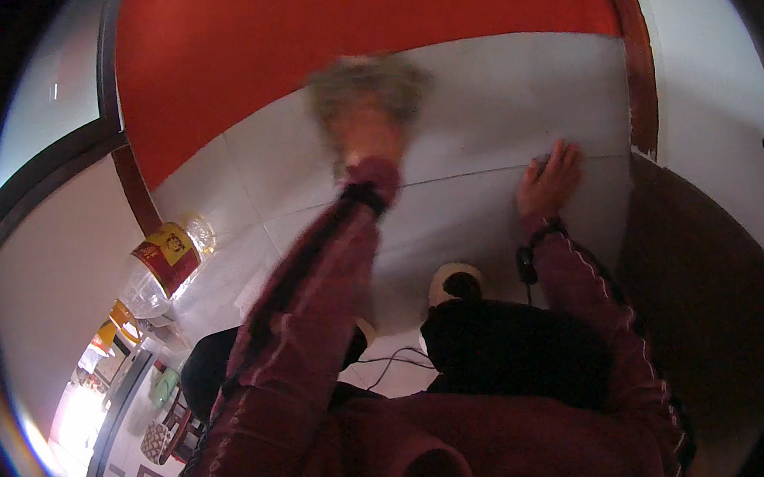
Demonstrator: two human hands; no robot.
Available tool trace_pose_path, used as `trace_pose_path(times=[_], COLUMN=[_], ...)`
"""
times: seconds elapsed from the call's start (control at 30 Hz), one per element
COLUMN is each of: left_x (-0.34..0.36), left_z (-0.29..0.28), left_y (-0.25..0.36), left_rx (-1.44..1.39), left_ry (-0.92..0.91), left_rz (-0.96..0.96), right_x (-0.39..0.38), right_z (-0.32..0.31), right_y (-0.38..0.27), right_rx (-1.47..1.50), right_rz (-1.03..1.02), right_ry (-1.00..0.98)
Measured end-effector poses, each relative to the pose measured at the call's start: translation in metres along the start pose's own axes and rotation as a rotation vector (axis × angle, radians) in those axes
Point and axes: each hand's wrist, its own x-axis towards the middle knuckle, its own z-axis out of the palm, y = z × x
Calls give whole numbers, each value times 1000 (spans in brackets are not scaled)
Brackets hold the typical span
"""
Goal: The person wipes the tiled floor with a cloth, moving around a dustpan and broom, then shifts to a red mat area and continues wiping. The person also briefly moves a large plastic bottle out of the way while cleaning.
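My left hand (pixel 367 133) is smeared by motion. It presses on a crumpled grey-brown cloth (pixel 407 84), which lies on the pale tiled floor (pixel 487 92) close to the edge of a red mat (pixel 342 22). The fingers of that hand are mostly lost in the blur. Over to the right, my right hand (pixel 552 180) rests flat on the tiles with its fingers stretched out and holds nothing. Between its thumb and fingers shows a small dark patch, too unclear to name.
A large clear plastic bottle (pixel 169 256) with a red and yellow label stands by the left wall. A dark red door frame (pixel 636 57) edges the white wall on the right. My shoes (pixel 454 279) are just below, with a thin black cable (pixel 389 358) between my legs.
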Motion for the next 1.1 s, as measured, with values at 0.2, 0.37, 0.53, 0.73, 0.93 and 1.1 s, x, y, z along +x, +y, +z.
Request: trace_pose_path(times=[0.2,0.37,0.53,0.73,0.93,1.1], left_x=[-90,-81,-72,-43,-47,-47], left_z=[13,11,-10,-2,56,92], left_y=[93,-46,-15,122,-56,-182], left_rx=[-164,-234,-459,-192,-531,-87], left_ry=[110,-208,-72,191,24,196], left_rz=[790,359,43,816,90,-469], right_x=[1,0,0,4,0,-4], right_z=[5,2,1,8,5,4], right_y=[6,1,0,10,3,-5], right_rx=[7,39,43,144,45,42], right_rz=[-75,-44,-11,-31,-92,-37], right_ry=[43,25,-32,-13,80,76])
